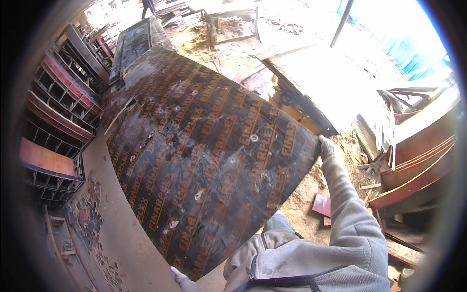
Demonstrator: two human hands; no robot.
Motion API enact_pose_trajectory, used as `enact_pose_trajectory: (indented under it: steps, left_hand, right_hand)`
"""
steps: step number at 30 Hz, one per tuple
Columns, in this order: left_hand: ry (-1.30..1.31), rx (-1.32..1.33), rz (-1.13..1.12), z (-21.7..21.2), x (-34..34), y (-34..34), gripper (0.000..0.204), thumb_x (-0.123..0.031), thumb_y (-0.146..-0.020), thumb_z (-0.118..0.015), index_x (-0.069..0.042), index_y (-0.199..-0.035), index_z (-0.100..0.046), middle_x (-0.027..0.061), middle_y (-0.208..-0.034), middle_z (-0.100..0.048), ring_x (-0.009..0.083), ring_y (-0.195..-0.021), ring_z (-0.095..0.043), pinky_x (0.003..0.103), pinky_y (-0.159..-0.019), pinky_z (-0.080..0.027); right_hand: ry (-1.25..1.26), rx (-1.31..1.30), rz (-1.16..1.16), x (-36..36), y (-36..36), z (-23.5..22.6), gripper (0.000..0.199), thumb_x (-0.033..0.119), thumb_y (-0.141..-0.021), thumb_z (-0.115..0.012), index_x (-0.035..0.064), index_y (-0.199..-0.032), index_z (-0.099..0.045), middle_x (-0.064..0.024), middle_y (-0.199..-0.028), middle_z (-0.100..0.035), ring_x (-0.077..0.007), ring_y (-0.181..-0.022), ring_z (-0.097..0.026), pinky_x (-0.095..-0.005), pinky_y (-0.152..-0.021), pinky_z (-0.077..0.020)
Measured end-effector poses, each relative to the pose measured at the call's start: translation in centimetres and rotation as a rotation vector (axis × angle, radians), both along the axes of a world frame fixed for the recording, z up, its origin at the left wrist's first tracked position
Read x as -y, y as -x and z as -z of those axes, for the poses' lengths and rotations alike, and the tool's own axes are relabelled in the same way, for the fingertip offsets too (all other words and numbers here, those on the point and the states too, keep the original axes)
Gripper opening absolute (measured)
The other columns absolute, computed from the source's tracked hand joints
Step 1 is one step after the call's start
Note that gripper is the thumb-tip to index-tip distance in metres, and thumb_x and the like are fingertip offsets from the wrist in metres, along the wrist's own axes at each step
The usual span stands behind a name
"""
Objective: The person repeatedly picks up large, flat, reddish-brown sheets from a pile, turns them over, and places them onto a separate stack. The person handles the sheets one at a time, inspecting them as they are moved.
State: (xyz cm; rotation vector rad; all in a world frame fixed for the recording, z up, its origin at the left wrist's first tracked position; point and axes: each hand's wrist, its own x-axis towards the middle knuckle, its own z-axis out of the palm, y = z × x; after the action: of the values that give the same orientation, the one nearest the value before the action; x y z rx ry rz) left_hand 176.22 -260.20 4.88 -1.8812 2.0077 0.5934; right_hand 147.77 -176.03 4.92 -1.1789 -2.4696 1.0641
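Observation:
A large dark brown film-faced plywood sheet (209, 160), scuffed and marked with rows of orange print, spreads across the middle in front of me. My right hand (329, 148), which looks gloved, is closed on its right corner, with the grey-sleeved arm stretched forward. At the sheet's near edge, low in the view, my left hand (183, 279) grips the rim; part of that hand is cut off by the picture's lower border. Pale spots and small holes dot the sheet's face. Its far end meets another dark panel (131, 46).
Stacked red and black framed panels (63, 117) line the left side. A light board (311, 82) on a support stands beyond the sheet. Curved brown panels (413, 170) lean at the right. Wood scraps (99, 233) litter the ground, and a person (148, 7) is far off.

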Motion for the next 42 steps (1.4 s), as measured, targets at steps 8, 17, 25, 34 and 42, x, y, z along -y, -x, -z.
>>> enact_pose_trajectory:
  steps: [8, 17, 25, 34, 42]
  left_hand:
    - [-0.189, -0.118, -0.032, 1.5, -18.5, -3.1, 0.120, -0.093, -0.083, -0.040, 0.013, -0.134, -0.057, 0.0292, -0.140, -0.059, 0.0409, -0.126, -0.059, 0.047, -0.108, -0.046]
    - [-0.206, -0.306, -0.019, -0.4, -38.6, -1.7, 0.115, -0.090, -0.087, -0.038, 0.011, -0.139, -0.055, 0.0263, -0.141, -0.059, 0.0352, -0.129, -0.058, 0.042, -0.108, -0.045]
    - [-0.286, -0.203, -0.005, -2.2, -40.9, -2.1, 0.104, -0.084, -0.093, -0.034, 0.008, -0.133, -0.061, 0.0308, -0.133, -0.063, 0.0439, -0.128, -0.059, 0.046, -0.106, -0.049]
    - [-0.639, -0.228, 0.330, -3.2, -43.1, 0.0, 0.097, -0.080, -0.097, -0.032, 0.003, -0.141, -0.053, 0.0312, -0.140, -0.058, 0.0435, -0.135, -0.053, 0.046, -0.111, -0.044]
    - [-1.143, -0.169, 0.700, -3.0, -37.1, 4.5, 0.097, -0.085, -0.094, -0.033, -0.007, -0.151, -0.048, 0.0177, -0.150, -0.053, 0.0288, -0.136, -0.052, 0.049, -0.102, -0.051]
  right_hand:
    - [0.479, -0.283, 0.320, -13.6, 9.1, -1.4, 0.029, 0.037, -0.094, -0.070, 0.0080, -0.090, -0.073, -0.0051, -0.079, -0.067, -0.0195, -0.067, -0.061, -0.0339, -0.062, -0.0497]
    - [0.784, -0.362, 0.273, -15.0, 7.5, 4.6, 0.029, 0.036, -0.097, -0.067, 0.0089, -0.090, -0.071, -0.0017, -0.074, -0.060, -0.0156, -0.060, -0.054, -0.0316, -0.054, -0.0441]
    - [1.005, -0.384, 0.128, -2.2, -6.6, 2.4, 0.034, 0.043, -0.098, -0.067, 0.0101, -0.095, -0.065, 0.0007, -0.069, -0.054, -0.0150, -0.055, -0.052, -0.0331, -0.050, -0.0469]
    - [1.291, -0.096, -0.054, 24.0, -31.1, -2.3, 0.037, 0.039, -0.104, -0.060, 0.0030, -0.111, -0.063, -0.0136, -0.085, -0.068, -0.0270, -0.072, -0.067, -0.0437, -0.073, -0.0569]
    - [1.292, -0.108, 0.317, 26.2, -29.0, -2.8, 0.038, 0.051, -0.101, -0.056, 0.0137, -0.096, -0.060, -0.0037, -0.073, -0.054, -0.0304, -0.068, -0.059, -0.0486, -0.066, -0.0526]
